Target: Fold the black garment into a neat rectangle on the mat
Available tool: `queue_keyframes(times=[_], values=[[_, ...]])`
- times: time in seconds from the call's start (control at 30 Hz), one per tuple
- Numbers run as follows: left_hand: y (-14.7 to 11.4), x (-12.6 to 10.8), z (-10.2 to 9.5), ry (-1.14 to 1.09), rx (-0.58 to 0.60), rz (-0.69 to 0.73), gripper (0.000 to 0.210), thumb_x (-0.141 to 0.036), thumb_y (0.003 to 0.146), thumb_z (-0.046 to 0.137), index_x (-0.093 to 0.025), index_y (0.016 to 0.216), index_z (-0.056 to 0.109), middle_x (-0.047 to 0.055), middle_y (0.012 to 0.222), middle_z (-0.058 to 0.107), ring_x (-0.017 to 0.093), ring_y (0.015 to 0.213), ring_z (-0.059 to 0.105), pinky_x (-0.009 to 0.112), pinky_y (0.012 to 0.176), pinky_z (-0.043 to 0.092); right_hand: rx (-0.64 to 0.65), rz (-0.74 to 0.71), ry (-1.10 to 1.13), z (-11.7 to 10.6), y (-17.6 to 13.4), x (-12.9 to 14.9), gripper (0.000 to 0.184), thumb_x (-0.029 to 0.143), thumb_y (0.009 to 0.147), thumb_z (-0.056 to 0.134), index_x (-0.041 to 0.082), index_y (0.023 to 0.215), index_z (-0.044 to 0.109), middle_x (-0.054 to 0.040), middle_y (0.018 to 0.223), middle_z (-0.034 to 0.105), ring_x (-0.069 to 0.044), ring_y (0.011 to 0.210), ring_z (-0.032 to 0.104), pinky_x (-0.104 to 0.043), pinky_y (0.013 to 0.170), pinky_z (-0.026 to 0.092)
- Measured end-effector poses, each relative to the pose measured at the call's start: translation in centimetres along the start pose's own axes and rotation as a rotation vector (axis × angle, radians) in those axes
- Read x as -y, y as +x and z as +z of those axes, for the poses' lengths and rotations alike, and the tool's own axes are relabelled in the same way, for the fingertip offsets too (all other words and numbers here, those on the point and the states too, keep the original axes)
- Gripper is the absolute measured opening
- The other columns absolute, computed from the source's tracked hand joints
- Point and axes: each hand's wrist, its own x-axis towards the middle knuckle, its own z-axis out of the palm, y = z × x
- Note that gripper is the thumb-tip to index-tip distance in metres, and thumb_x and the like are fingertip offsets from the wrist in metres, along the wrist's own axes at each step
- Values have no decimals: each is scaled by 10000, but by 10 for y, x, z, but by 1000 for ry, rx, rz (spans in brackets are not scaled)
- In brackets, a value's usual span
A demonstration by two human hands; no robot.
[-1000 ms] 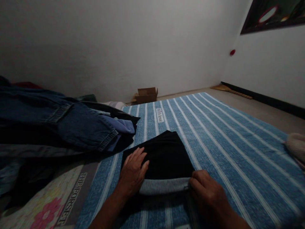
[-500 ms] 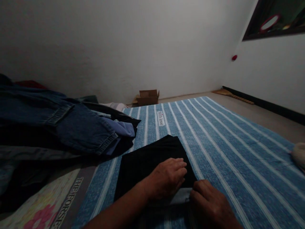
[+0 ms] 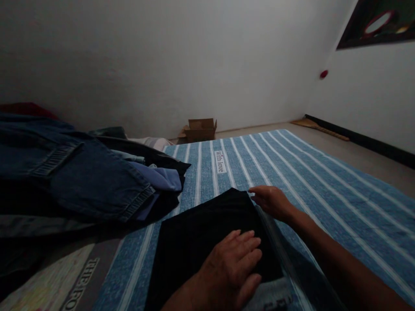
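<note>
At lower centre, you're steadying the black garment [image 3: 191, 242] well, left hand [image 3: 231, 265] spread flat, right hand's [image 3: 271, 201] hold unclear.

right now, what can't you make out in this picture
In the head view:
Black cloth: near end cut off by the bottom edge.
Grey band: partly behind the left hand; its marking blurred.
Denim garment: cut off by the left edge.
Cardboard box: bottom hidden by its front wall.

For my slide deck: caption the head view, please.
Left hand on a black garment atop a blue striped sheet, right hand by the garment's far corner.
</note>
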Motion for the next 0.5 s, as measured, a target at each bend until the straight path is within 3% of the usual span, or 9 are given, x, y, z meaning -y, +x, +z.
queue_keyframes(times=[0.1,0.3,0.5], values=[[-1,0,-1,-25,0,-10,353,-308,873,517,-164,1196,531,99,1342,541,246,1291,436,475,1072,359,152,-46,-116,1,27,3,313,214,887,456,232,1156,615,-48,1040,691,-187,969,633,-240,748,424],[0,0,1,-27,-35,-52,430,-351,846,552,-156,1228,519,120,1351,527,287,1307,409,589,1097,247,279,-107,-248,-5,38,14,245,151,873,426,163,851,670,-73,765,689,-194,723,649,-250,588,352],[-1,0,7,48,-78,-160,588,-369,737,648,-118,1250,511,192,1379,474,369,1325,355,697,1059,162,341,-161,-310,-9,38,17,240,155,893,413,167,917,652,-66,807,696,-172,729,647,-236,576,335]])
